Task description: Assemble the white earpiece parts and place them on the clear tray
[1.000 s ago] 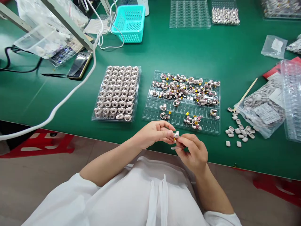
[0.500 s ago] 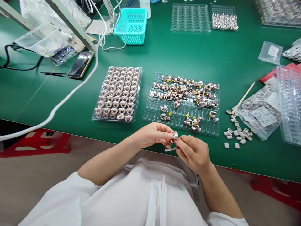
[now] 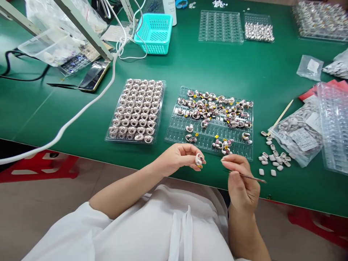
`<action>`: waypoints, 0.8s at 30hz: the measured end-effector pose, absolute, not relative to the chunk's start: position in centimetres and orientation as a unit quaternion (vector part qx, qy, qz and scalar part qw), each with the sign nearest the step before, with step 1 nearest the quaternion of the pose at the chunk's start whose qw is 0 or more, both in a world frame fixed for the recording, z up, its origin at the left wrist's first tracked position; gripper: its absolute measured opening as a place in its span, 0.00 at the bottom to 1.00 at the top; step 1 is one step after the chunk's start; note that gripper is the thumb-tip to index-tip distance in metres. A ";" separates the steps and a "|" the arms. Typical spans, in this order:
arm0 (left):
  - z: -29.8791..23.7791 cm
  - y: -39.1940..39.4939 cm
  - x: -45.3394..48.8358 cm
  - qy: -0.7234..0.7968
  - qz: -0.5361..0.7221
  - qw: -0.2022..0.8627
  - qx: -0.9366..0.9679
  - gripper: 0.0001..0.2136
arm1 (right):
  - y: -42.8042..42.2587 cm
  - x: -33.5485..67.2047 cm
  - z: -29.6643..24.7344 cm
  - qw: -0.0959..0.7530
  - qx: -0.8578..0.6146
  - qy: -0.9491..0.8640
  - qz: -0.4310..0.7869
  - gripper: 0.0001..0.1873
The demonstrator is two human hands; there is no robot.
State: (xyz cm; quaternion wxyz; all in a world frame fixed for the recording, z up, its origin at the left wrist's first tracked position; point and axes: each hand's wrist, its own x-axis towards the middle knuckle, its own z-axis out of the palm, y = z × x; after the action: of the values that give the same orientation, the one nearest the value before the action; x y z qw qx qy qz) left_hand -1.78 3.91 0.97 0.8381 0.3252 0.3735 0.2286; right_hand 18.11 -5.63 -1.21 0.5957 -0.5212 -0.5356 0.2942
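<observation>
My left hand point(image 3: 181, 156) pinches a small pinkish-white earpiece shell point(image 3: 199, 159) at the near edge of the green table point(image 3: 217, 61). To its right, my right hand point(image 3: 239, 179) grips thin tweezers point(image 3: 251, 177) that point right, apart from the shell. Just beyond both hands lies a clear tray point(image 3: 210, 134) with several loose shells and small wired parts point(image 3: 214, 107). Left of it a second clear tray point(image 3: 136, 110) is packed with neat rows of shells.
Small white caps point(image 3: 273, 159) lie beside a plastic bag of parts point(image 3: 297, 130) at the right, with a stack of clear trays point(image 3: 333, 119). A teal basket point(image 3: 154, 30), phone point(image 3: 94, 75), white cable point(image 3: 81, 112) and more trays point(image 3: 220, 26) sit further back.
My right hand has drawn away from the shell to the right, with the tweezers now pointing right. The left hand keeps the shell and has turned it slightly.
</observation>
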 end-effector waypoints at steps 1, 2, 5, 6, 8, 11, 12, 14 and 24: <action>1.1 3.8 -1.8 0.376 0.234 0.832 0.334 0.11 | -5.7 18.5 -1.4 0.595 -0.535 -0.533 0.276 0.13; 1.2 3.8 -1.7 0.379 0.239 0.827 0.340 0.11 | -5.9 18.9 -1.6 0.584 -0.551 -0.535 0.263 0.13; 1.5 3.5 -1.7 0.389 0.259 0.815 0.344 0.13 | -6.4 20.3 -2.0 0.503 -0.606 -0.564 0.246 0.13; 1.6 3.5 -1.7 0.393 0.264 0.811 0.343 0.13 | -6.7 20.8 -2.1 0.471 -0.619 -0.579 0.245 0.12; 1.7 3.4 -1.8 0.405 0.271 0.803 0.344 0.14 | -7.1 21.5 -2.0 0.428 -0.631 -0.597 0.250 0.11; 1.8 3.2 -1.7 0.429 0.281 0.780 0.359 0.13 | -7.8 21.5 -1.5 0.448 -0.628 -0.577 0.268 0.09; 1.8 3.1 -1.6 0.435 0.285 0.772 0.365 0.12 | -7.9 21.1 -1.3 0.475 -0.624 -0.556 0.277 0.09; 1.8 2.9 -1.3 0.442 0.293 0.760 0.375 0.11 | -8.0 19.9 -0.8 0.541 -0.605 -0.501 0.299 0.10; 2.1 2.3 -0.4 0.443 0.316 0.732 0.411 0.10 | -6.3 15.9 -0.8 0.653 -0.505 -0.478 0.300 0.14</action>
State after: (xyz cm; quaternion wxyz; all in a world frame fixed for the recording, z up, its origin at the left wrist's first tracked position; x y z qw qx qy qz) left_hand -0.45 2.34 2.05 0.7315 0.4108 0.4428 0.3162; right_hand 15.88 -6.31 -0.82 0.6530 -0.5048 -0.4782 0.3002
